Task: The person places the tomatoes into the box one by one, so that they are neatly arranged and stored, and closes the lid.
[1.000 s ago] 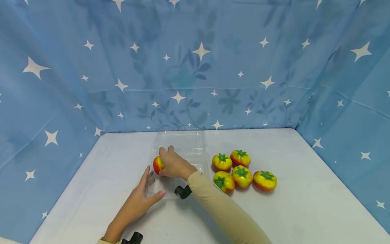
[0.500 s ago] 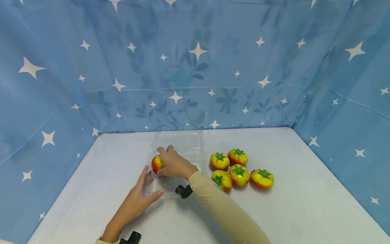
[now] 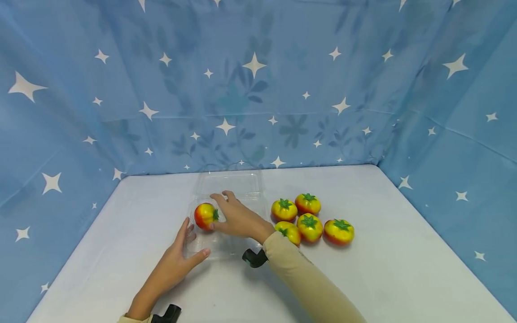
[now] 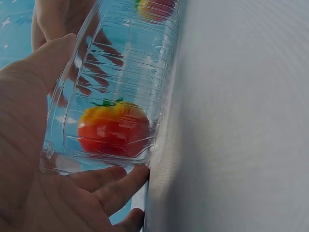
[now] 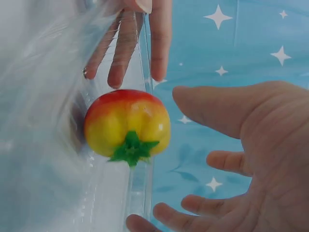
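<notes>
A clear plastic clamshell box (image 3: 226, 246) lies with its lid (image 3: 230, 183) folded back. At its left side sits a red-and-yellow toy tomato (image 3: 205, 216) with a green leafy top, also seen through the box wall in the left wrist view. My right hand (image 3: 238, 217) hovers just right of the tomato, fingers spread; in the right wrist view a gap shows between thumb and tomato (image 5: 128, 123). My left hand (image 3: 173, 258) rests against the box's front left corner, its thumb along the front and its fairly straight fingers at the left side.
Several more toy tomatoes (image 3: 310, 227) stand in a loose group right of the box, one (image 3: 339, 232) farthest right. They rest on a white tabletop (image 3: 404, 269). A blue star-patterned curtain (image 3: 258, 89) encloses the back and sides.
My right hand has let go of the tomato and drawn slightly right, so more of the tomato shows. My left hand stays at the box corner. The head view has shifted a little.
</notes>
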Demonstrator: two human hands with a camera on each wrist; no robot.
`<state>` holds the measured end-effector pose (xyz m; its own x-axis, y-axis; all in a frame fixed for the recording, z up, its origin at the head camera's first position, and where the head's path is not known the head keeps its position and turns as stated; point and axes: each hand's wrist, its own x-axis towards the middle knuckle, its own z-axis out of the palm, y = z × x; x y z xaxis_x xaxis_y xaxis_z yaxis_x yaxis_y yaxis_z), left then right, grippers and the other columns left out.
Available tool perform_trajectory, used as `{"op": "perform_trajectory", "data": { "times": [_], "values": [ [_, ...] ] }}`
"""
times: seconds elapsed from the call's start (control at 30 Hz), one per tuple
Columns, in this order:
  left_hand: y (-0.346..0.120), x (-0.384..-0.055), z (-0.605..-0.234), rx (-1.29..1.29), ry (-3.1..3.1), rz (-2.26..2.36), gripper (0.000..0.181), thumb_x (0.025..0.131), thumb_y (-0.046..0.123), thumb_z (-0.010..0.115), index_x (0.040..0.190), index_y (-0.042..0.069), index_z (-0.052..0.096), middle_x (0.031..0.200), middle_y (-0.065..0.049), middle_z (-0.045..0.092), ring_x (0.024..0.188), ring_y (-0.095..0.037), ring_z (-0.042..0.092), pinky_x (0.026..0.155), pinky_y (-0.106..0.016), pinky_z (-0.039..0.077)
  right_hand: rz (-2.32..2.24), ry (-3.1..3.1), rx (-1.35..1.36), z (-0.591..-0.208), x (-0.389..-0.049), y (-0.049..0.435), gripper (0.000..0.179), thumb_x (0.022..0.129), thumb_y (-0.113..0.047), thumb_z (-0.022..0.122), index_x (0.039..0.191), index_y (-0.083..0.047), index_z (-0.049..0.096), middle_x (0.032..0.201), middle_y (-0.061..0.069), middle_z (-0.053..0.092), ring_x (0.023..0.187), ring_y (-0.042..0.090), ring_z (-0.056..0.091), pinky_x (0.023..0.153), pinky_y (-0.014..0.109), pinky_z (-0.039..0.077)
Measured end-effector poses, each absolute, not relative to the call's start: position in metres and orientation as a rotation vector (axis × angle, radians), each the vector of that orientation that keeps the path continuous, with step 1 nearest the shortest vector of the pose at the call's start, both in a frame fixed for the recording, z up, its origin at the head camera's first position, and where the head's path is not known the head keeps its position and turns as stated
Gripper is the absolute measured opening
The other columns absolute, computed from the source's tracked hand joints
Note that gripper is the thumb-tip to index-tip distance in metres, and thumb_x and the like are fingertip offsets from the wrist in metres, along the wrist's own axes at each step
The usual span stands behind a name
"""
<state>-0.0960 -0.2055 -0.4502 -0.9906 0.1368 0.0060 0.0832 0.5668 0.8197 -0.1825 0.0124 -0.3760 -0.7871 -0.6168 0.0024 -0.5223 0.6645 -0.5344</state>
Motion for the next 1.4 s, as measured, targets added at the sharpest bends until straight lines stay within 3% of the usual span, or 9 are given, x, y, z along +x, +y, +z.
{"op": "perform_trajectory", "data": {
  "times": [0.57,0.9,1.03,1.27,1.4],
  "values": [
    [-0.205,-0.097,-0.446,0.102,2.72,1.33,0.115,0.099,0.055,0.074,0.173,0.011,-0.002,0.174,-0.023,0.024,0.155,-0.047,0.031,0.12,-0.073,0.022,-0.976,2.751,-0.884,-0.372,-0.164,0.088,0.082,0.103,-0.041,0.073,0.171,-0.023,0.029,0.18,0.009,0.004,0.155,0.038,0.036,0.118,0.056,0.041],
    [-0.204,-0.097,-0.446,0.102,2.705,1.353,0.114,0.099,0.054,0.074,0.173,0.011,-0.002,0.174,-0.023,0.024,0.155,-0.045,0.032,0.121,-0.071,0.019,-0.98,2.809,-0.929,-0.369,-0.157,0.127,0.09,0.101,-0.041,0.075,0.171,-0.013,0.027,0.179,0.017,0.001,0.162,0.042,0.011,0.127,0.065,0.008],
    [-0.204,-0.096,-0.447,0.107,2.707,1.357,0.113,0.1,0.054,0.073,0.173,0.013,-0.002,0.174,-0.023,0.023,0.156,-0.046,0.03,0.121,-0.072,0.018,-0.99,2.838,-0.879,-0.371,-0.153,0.142,0.091,0.1,-0.045,0.075,0.171,-0.014,0.027,0.179,0.017,0.002,0.162,0.044,0.011,0.127,0.066,0.009],
    [-0.204,-0.095,-0.449,0.114,2.704,1.367,0.112,0.1,0.053,0.073,0.173,0.013,-0.002,0.174,-0.023,0.024,0.155,-0.046,0.032,0.121,-0.072,0.017,-1.034,2.866,-0.769,-0.371,-0.144,0.169,0.091,0.098,-0.045,0.077,0.17,-0.015,0.031,0.179,0.016,0.006,0.16,0.047,0.018,0.12,0.073,0.024],
    [-0.205,-0.096,-0.448,0.117,2.715,1.353,0.113,0.1,0.053,0.073,0.173,0.012,-0.002,0.173,-0.023,0.025,0.155,-0.047,0.032,0.121,-0.073,0.018,-1.022,2.898,-0.679,-0.368,-0.143,0.19,0.089,0.099,-0.045,0.077,0.169,-0.012,0.033,0.177,0.018,0.013,0.158,0.048,0.022,0.118,0.075,0.027]
  ]
}}
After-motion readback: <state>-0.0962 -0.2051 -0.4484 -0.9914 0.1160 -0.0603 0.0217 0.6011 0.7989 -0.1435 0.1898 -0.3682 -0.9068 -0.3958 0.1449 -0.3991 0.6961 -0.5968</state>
